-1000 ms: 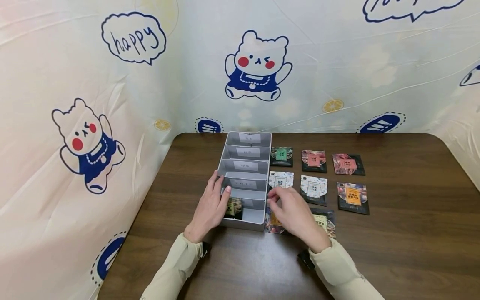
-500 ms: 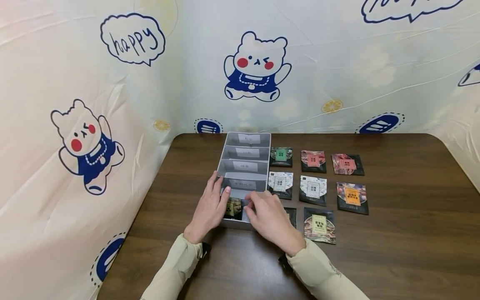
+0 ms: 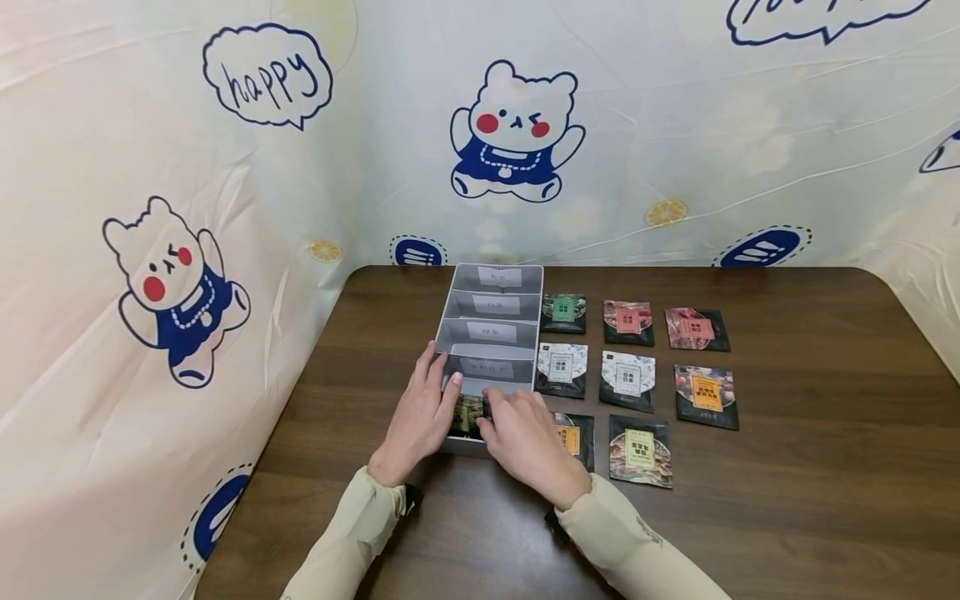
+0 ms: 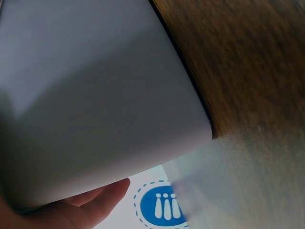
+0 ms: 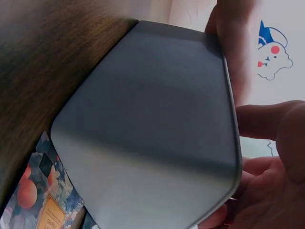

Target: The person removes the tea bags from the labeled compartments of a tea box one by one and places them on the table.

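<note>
A grey divided box [image 3: 487,347] with a paper label in each visible compartment stands left of centre on the table. My left hand [image 3: 423,417] grips its left wall near the front, with the thumb over the inside of the rim. In the nearest compartment stands a dark, gold-patterned tea sachet [image 3: 467,417]. My right hand [image 3: 528,437] reaches over the front right of the box, its thumb and index finger pinching the sachet's right edge. The wrist views mostly show the box's outer wall [image 4: 109,105]; in the right one, my right hand's fingers bend behind the rim.
Several tea sachets lie in rows right of the box: a green one [image 3: 564,312], red ones [image 3: 628,322], white ones [image 3: 628,380], an orange-labelled one [image 3: 707,396] and a yellow-green one [image 3: 640,451]. Another orange-labelled sachet [image 3: 576,440] lies partly under my right wrist. A printed curtain [image 3: 637,125] surrounds the table.
My right hand has moved left from above the table sachets into the box's front compartment, up to the tea sachet there. The left hand and the box stay in place.
</note>
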The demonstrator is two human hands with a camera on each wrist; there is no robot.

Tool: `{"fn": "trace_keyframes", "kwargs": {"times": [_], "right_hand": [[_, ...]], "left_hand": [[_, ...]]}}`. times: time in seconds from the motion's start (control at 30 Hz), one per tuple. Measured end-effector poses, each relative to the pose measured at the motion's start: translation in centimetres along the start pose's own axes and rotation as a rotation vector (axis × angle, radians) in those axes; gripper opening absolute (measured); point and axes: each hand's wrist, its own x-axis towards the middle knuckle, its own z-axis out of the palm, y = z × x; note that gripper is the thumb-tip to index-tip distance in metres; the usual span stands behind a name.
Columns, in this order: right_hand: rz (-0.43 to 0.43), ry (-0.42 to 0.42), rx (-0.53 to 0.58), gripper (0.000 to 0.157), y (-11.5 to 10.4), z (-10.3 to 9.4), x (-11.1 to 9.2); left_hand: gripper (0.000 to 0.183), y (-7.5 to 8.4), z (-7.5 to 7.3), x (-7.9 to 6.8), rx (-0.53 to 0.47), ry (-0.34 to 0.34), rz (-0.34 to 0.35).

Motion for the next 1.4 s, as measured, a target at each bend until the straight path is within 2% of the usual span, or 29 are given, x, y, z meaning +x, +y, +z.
{"fn": "trace_keyframes", "kwargs": {"times": [0.37,0.7,1.13,1.4], "right_hand": [[-0.004,-0.021,-0.022,0.038,-0.3,0.5,0.5],[-0.01,-0.017,-0.016,0.035,-0.4,0.8,0.7],[-0.031,0.063,0.027,0.02,-0.4,1.0,0.6],[-0.059,0.087,-0.001,0.015,-0.3,1.5,0.5]], "left_hand": [[0.061,0.1,-0.1,0.1,0.001,-0.011,0.0],[0.062,0.1,-0.1,0.1,-0.004,-0.011,-0.008],[0.061,0.1,-0.2,0.0,0.001,-0.011,-0.006],[0.062,0.0,-0.1,0.0,0.003,-0.022,-0.013]]}}
